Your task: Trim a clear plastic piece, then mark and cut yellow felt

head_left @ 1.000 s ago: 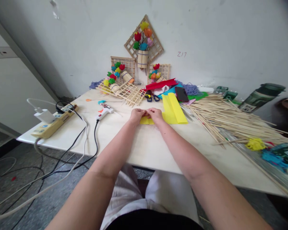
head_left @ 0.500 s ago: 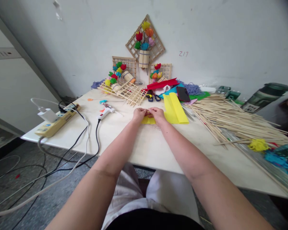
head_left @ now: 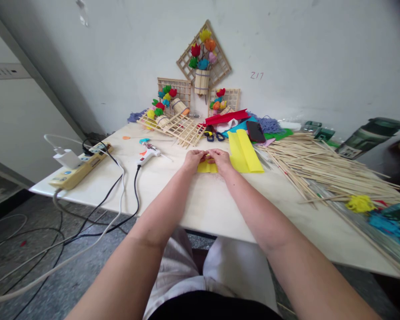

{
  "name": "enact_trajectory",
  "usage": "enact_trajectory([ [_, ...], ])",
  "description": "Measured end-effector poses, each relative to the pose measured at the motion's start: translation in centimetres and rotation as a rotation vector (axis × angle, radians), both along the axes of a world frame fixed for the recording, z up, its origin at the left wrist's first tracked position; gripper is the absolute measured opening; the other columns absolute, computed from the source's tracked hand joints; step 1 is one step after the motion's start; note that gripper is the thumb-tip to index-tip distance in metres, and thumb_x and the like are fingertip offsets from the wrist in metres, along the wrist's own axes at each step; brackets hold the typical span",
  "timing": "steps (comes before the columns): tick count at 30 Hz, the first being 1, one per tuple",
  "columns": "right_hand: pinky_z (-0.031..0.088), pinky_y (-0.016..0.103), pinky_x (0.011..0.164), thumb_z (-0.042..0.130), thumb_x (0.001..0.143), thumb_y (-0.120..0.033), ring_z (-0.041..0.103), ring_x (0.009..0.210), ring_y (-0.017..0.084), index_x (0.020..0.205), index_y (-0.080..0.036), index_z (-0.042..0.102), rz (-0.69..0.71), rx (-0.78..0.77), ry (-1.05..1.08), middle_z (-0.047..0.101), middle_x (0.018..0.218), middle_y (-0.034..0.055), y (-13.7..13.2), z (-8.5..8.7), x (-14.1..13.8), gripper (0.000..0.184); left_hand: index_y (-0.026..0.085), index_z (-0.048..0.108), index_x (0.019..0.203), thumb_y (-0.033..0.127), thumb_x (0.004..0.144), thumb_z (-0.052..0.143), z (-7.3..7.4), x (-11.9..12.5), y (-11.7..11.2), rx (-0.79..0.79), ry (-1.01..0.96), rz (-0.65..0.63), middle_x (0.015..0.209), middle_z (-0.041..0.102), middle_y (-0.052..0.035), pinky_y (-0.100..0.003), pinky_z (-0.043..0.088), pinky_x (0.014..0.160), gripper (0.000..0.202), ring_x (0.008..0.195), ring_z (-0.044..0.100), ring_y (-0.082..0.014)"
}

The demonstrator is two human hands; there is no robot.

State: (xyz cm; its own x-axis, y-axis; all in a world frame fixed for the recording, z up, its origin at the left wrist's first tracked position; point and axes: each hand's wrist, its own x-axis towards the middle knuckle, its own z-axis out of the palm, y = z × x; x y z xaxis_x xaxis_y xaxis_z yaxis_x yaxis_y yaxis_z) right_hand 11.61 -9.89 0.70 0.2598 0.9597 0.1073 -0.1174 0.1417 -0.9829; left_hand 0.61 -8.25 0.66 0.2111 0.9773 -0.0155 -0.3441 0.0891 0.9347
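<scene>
My left hand (head_left: 194, 159) and my right hand (head_left: 220, 160) meet at the fingertips over the table, thumbs and fingers pinched together. Whatever is between the fingers is too small and hidden to name. Beneath them lies a piece of yellow paper (head_left: 207, 168), partly covered by the hands. It looks continuous with or close to a larger folded sheet of yellow crepe paper (head_left: 245, 153) just right of my right hand. Scissors (head_left: 214, 135) with dark handles lie beyond my fingers. To the left rests a white glue gun (head_left: 149, 155), its nozzle pointing right.
A power strip (head_left: 83, 166) with cords stands at the left edge. Lattice panels with flowers (head_left: 203, 62) lean at the wall. Many thin wooden sticks (head_left: 330, 160) cover the right side. A phone (head_left: 255, 132) lies on coloured paper; a dark bottle (head_left: 370, 137) is far right.
The whole view has shifted very slightly. Both hands stay together over the yellow paper, with only a small movement of the fingers.
</scene>
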Motion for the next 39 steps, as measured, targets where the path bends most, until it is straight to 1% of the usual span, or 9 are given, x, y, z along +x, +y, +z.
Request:
enact_trajectory([
  [5,0.047,0.021,0.048,0.066,0.062,-0.03,0.058,0.057,0.011,0.067,-0.016,0.063,0.011,0.009,0.005,0.062,0.06,-0.0004,0.1,-0.2,0.1,0.015,0.011,0.062,0.063,0.017,0.067,0.064,-0.3,0.2,0.2,0.01,0.03,0.028,0.055,0.061,-0.0001,-0.022,0.046,0.058,0.007,0.052,0.056,-0.0092],
  [11,0.046,0.021,0.048,0.068,0.06,-0.026,0.058,0.054,0.011,0.065,-0.015,0.064,0.015,0.003,0.047,0.062,0.056,-0.0008,0.4,-0.3,0.0,0.012,0.012,0.062,0.063,0.018,0.069,0.062,-1.0,0.4,0.8,0.054,0.054,0.056,0.055,0.06,0.0003,-0.023,0.047,0.061,0.008,0.053,0.058,-0.0103],
  [16,0.046,0.022,0.048,0.07,0.058,-0.026,0.058,0.053,0.011,0.065,-0.015,0.064,0.004,0.005,0.051,0.062,0.055,-0.0012,0.4,-0.4,0.0,0.013,0.012,0.061,0.062,0.02,0.068,0.063,-1.1,0.4,0.8,0.053,0.067,0.069,0.054,0.06,0.0008,-0.024,0.048,0.061,0.01,0.054,0.058,-0.0111],
  [22,0.046,0.022,0.048,0.069,0.059,-0.022,0.058,0.053,0.011,0.065,-0.015,0.065,0.001,0.011,0.051,0.062,0.055,-0.0015,0.5,-0.6,0.0,0.011,0.012,0.06,0.061,0.019,0.066,0.065,-0.9,0.4,0.6,0.056,0.068,0.068,0.054,0.06,0.0007,-0.026,0.048,0.062,0.009,0.054,0.059,-0.0119],
  [28,0.046,0.022,0.048,0.068,0.06,-0.023,0.059,0.055,0.012,0.068,-0.015,0.065,-0.004,0.035,0.035,0.064,0.059,-0.0011,0.5,-0.8,0.1,0.011,0.012,0.059,0.06,0.015,0.067,0.065,-0.2,0.4,0.3,0.036,0.078,0.087,0.053,0.06,0.0009,-0.024,0.047,0.059,0.01,0.051,0.057,-0.01],
  [32,0.048,0.023,0.051,0.067,0.062,-0.024,0.061,0.058,0.013,0.07,-0.016,0.065,-0.006,0.024,0.022,0.064,0.06,-0.0011,0.3,-0.7,0.0,0.012,0.012,0.058,0.06,0.017,0.065,0.068,0.1,0.3,0.0,0.03,0.106,0.093,0.054,0.061,-0.0001,-0.023,0.046,0.059,0.012,0.052,0.057,-0.0098],
  [39,0.049,0.024,0.053,0.066,0.063,-0.022,0.061,0.057,0.013,0.07,-0.016,0.064,-0.013,0.014,0.017,0.064,0.058,-0.0015,0.3,-0.6,0.0,0.009,0.012,0.056,0.058,0.019,0.063,0.07,0.4,0.2,-0.2,0.007,0.101,0.072,0.056,0.061,-0.001,-0.026,0.047,0.06,0.017,0.053,0.059,-0.0114],
])
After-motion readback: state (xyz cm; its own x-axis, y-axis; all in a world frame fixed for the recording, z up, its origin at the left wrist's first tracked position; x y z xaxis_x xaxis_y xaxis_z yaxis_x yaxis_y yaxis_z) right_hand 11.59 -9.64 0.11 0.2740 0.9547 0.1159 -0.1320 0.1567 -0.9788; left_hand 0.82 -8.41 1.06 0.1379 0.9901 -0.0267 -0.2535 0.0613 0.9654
